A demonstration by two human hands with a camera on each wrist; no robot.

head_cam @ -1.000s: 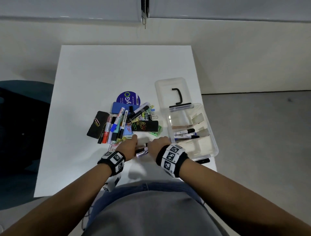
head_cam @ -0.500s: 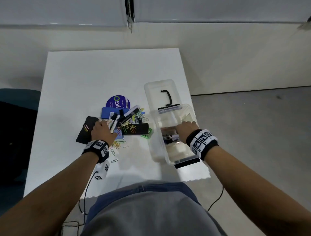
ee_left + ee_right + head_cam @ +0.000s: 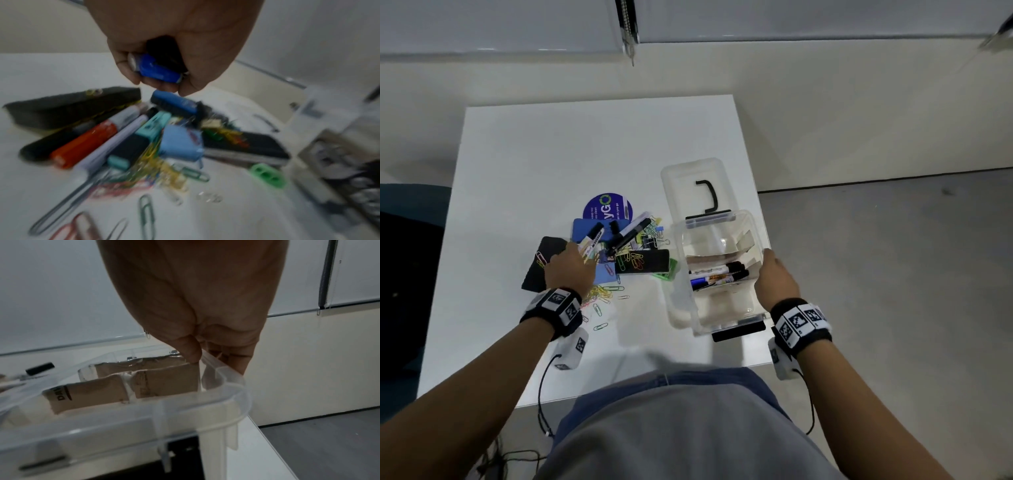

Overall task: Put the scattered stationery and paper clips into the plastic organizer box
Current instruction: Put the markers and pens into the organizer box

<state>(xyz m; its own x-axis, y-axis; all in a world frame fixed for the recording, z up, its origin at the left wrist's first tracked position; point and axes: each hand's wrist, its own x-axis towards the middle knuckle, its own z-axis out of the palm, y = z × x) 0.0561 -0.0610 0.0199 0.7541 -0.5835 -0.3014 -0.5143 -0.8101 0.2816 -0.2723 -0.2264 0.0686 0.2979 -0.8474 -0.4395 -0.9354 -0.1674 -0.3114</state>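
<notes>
Left grip (image 3: 164, 53) is curled round a blue-capped marker (image 3: 158, 69), just above the stationery pile (image 3: 619, 253) of markers, erasers and loose paper clips (image 3: 599, 305) on the white bench (image 3: 585, 147). Right grip (image 3: 774, 277) pinches the right rim of the clear plastic organizer box (image 3: 681, 274), thumb inside, fingers outside. Several markers (image 3: 719, 274) lie in its middle compartment, between cardboard dividers (image 3: 164, 382).

overhead head view, close wrist views
</notes>
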